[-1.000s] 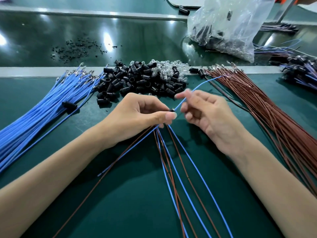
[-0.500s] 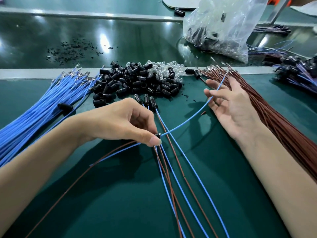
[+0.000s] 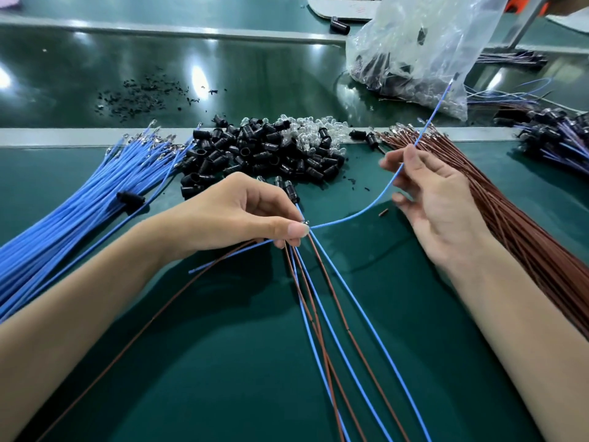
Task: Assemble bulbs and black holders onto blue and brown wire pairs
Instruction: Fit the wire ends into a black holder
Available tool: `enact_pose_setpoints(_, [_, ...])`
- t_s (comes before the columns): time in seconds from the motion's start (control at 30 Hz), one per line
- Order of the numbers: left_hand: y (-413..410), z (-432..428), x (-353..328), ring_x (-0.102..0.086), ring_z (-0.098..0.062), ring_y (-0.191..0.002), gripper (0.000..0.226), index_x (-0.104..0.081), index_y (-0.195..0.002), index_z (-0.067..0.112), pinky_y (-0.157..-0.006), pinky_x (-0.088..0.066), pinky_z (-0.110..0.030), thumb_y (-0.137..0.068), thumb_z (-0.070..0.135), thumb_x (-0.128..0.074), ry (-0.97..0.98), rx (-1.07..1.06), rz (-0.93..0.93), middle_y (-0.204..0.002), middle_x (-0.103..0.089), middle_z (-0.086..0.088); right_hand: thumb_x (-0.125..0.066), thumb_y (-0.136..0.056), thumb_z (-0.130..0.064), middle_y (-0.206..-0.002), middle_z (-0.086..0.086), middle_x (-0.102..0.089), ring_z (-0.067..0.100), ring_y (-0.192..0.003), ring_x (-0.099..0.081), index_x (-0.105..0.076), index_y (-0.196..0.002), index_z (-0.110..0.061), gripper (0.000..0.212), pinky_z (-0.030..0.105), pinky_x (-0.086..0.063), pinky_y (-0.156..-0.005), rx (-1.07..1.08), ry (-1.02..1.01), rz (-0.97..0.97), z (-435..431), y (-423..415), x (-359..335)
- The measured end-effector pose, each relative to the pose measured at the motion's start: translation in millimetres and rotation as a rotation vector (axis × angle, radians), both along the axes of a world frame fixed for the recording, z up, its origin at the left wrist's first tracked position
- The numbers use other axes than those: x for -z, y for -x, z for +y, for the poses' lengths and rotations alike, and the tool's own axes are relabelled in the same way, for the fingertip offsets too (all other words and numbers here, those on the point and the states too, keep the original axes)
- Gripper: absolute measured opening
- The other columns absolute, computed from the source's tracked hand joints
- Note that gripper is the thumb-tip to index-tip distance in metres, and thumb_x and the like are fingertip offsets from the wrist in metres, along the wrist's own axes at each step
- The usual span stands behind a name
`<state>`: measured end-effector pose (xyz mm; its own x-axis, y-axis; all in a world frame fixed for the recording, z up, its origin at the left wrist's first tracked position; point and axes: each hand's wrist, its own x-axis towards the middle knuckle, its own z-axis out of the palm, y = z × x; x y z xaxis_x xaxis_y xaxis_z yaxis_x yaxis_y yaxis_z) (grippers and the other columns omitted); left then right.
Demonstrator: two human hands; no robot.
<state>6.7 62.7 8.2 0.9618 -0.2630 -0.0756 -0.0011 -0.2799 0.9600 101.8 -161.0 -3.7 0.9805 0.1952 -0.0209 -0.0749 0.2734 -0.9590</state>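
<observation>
Blue wire (image 3: 360,212), pinched by left hand (image 3: 236,215), curves across right hand (image 3: 436,199).

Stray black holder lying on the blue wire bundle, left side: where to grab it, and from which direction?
Pinch the black holder across its barrel, coming from above. It lies on its side atop the blue wire bundle with its flanks exposed, so a sideways approach would likely snag the bundle. The left hand is nearest but is busy pinching a blue wire.
</observation>
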Motion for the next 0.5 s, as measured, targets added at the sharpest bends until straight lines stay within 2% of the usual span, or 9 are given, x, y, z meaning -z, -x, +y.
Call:
enact_pose_setpoints(0.07, [-0.2, 0.2, -0.8, -0.063, -0.01, -0.066, 0.018, -0.073, -0.079, 0.01, -0.066, -0.051, -0.015, -0.069, 0.025, -0.072, 0.011, -0.016, -0.007, -0.073, -0.072, -0.005, -0.057, -0.093, -0.014, -0.065, -0.007, -0.062, 0.002, -0.055, -0.049, -0.07, -0.075, -0.015, 0.022, 0.011, -0.037, -0.048, 0.045, -0.019, -0.006, -0.2, 0.1, 0.1])
enact_pose_setpoints(0.17, [-0.1, -3.1, -1.0, -0.063, -0.01, -0.066, 0.023, -0.072, -0.081, 0.007, -0.066, -0.05, -0.014, -0.069, 0.026, -0.072, 0.01, -0.032, -0.02, -0.074, -0.072, -0.003, -0.061, -0.088, -0.006, -0.062, -0.005, -0.065, 0.003, -0.055, -0.06, -0.064, -0.078, -0.012, 0.012, 0.008, -0.045, -0.054, 0.067, -0.14, 0.035, 3.7, 5.3, -3.8])
enact_pose_setpoints(0.27, [0.5, -6.5, -0.6, -0.063, -0.01, -0.068, 0.021, -0.072, -0.08, 0.009, -0.068, -0.051, -0.015, -0.068, 0.027, -0.073, 0.035, -0.068, -0.031, -0.074, -0.072, -0.003, -0.064, -0.081, -0.005, -0.064, -0.001, -0.068, 0.008, -0.061, -0.067, -0.06, -0.079, -0.011, 0.008, 0.01, -0.05, -0.058, 0.006, -0.176, 0.022, 8.5, 13.4, -6.1])
enact_pose_setpoints(0.37, [0.5, -9.0, 0.8, -0.064, -0.01, -0.069, 0.021, -0.072, -0.08, 0.011, -0.07, -0.051, -0.015, -0.069, 0.029, -0.072, 0.066, -0.123, -0.059, -0.073, -0.072, -0.002, -0.068, -0.069, -0.013, -0.07, 0.002, -0.071, 0.011, -0.062, -0.069, -0.062, -0.075, -0.014, 0.009, 0.014, -0.052, -0.057, -0.14, -0.083, -0.03, 12.2, 23.8, -7.8])
enact_pose_setpoints(0.5, [-1.3, -12.0, 3.2, -0.066, -0.011, -0.07, 0.022, -0.071, -0.081, 0.011, -0.07, -0.052, -0.016, -0.066, 0.028, -0.072, 0.078, -0.17, -0.071, -0.075, -0.074, -0.003, -0.077, -0.068, -0.02, -0.076, 0.004, -0.074, 0.013, -0.067, -0.071, -0.069, -0.074, -0.017, 0.011, 0.017, -0.053, -0.061, -0.425, 0.239, -0.203, 14.7, 36.8, -8.6])
